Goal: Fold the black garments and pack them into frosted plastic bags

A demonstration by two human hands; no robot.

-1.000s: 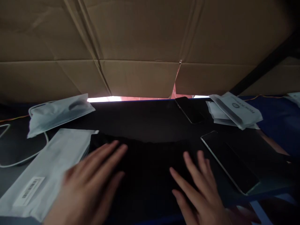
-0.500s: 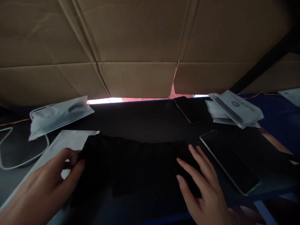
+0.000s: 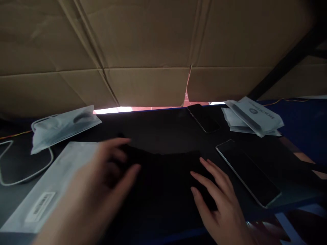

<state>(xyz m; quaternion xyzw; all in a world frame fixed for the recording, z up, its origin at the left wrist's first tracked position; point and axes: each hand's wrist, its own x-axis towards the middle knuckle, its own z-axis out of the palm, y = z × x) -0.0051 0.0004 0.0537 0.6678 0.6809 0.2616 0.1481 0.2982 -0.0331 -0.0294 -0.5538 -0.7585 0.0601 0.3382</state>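
A black cloth lies on the dark table in front of me. My left hand pinches its left edge between thumb and fingers and has it folded over toward the middle. My right hand lies flat with fingers spread on the cloth's right end. A white plastic pouch with a label lies uncovered under my left forearm.
A phone with a silver rim lies right of my right hand, a darker phone farther back. White pouches lie at back right and back left. A white cable loops at left. A cardboard wall stands behind.
My left hand took the cloth's left edge and carried it rightward over the cloth, uncovering the white pouch. My right hand stayed pressed on the right end.
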